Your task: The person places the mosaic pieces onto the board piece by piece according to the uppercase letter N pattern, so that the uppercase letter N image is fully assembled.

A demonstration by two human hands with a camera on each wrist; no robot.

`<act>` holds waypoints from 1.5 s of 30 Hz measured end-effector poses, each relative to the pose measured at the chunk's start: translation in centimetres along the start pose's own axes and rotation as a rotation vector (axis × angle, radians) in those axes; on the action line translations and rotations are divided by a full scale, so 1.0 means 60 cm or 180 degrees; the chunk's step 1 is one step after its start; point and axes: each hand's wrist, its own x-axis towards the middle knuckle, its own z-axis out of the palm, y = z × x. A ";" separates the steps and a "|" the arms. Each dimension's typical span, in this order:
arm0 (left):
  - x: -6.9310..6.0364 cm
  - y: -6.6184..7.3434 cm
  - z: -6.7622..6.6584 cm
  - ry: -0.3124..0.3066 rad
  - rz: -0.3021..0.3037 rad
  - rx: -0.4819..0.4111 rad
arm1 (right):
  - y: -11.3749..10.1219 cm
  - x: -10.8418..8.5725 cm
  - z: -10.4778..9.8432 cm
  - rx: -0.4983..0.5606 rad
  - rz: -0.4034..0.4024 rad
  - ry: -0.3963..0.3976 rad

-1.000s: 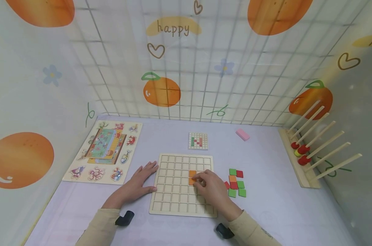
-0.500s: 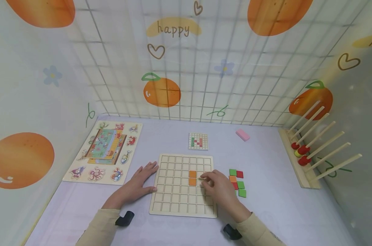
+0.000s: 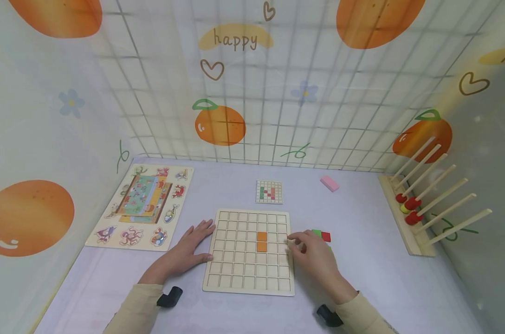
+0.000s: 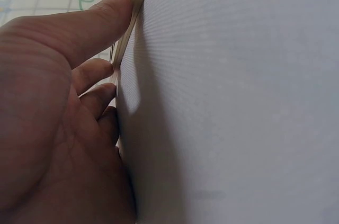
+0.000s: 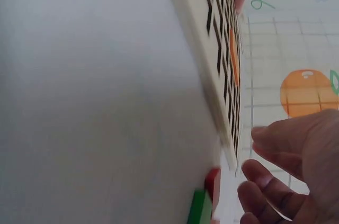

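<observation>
Though partly hidden (right hand (image 3: 315, 258)), tiles (image 3: 326, 237).

From the head, looks forward and down, farthest off, over table (image 3: 227, 191) and wall (image 3: 340, 116). From the left wrist, skims the table closely, turned sideways, past the left hand (image 4: 63, 97); from the right wrist, likewise past the right hand (image 5: 288, 168), tipped oppositely. Shows the grid board (image 3: 238, 256) in all three.

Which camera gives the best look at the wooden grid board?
The head view: it shows the board from above, its grid and two orange tiles plain to see. The left wrist view catches only a strip of edge by the left hand; the right wrist view shows it steeply slanted and partly cut off.
</observation>
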 end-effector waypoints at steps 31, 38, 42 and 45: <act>-0.001 0.006 -0.003 -0.0013 -0.0027 -0.0029 | 0.077 0.009 -0.040 -0.0485 -0.0140 0.0195; -0.001 0.004 -0.002 -0.0009 -0.0053 0.0023 | 0.062 0.023 -0.030 -0.0460 -0.0091 0.0076; -0.001 0.004 -0.003 -0.0050 -0.0085 0.0025 | 0.054 0.028 -0.028 -0.0494 -0.0079 0.0039; -0.001 0.004 -0.003 -0.0070 -0.0102 0.0016 | 0.050 0.029 -0.029 -0.0554 -0.0092 0.0037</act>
